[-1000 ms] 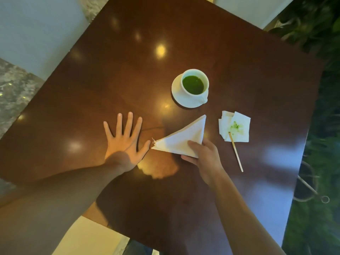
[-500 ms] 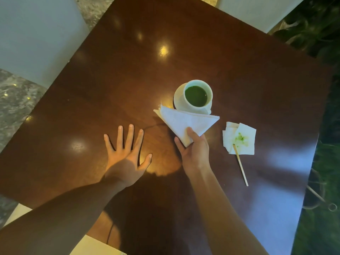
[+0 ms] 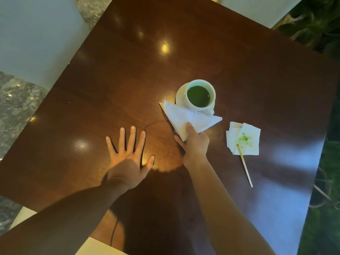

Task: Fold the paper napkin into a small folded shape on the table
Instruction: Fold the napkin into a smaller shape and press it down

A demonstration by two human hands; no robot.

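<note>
White paper napkin (image 3: 189,117), folded into a triangle, sits pinched at its near corner by the right hand (image 3: 195,144), thumb on top. Its far edge overlaps the saucer (image 3: 181,92) under a cup (image 3: 200,94) of green drink. The left hand (image 3: 128,157) lies flat on the dark wooden surface (image 3: 110,80), fingers spread, holding nothing. A stained napkin (image 3: 243,138) and a stick (image 3: 244,166) lie to the right.

On the table (image 3: 128,80), the cup (image 3: 199,94) sits right of centre with the folded napkin (image 3: 187,117) just below it, overlapping its saucer (image 3: 180,92). A used napkin (image 3: 243,138) lies to the right, a stick (image 3: 244,165) resting on its lower edge. The left hand (image 3: 128,157) lies lower left of the folded napkin.
</note>
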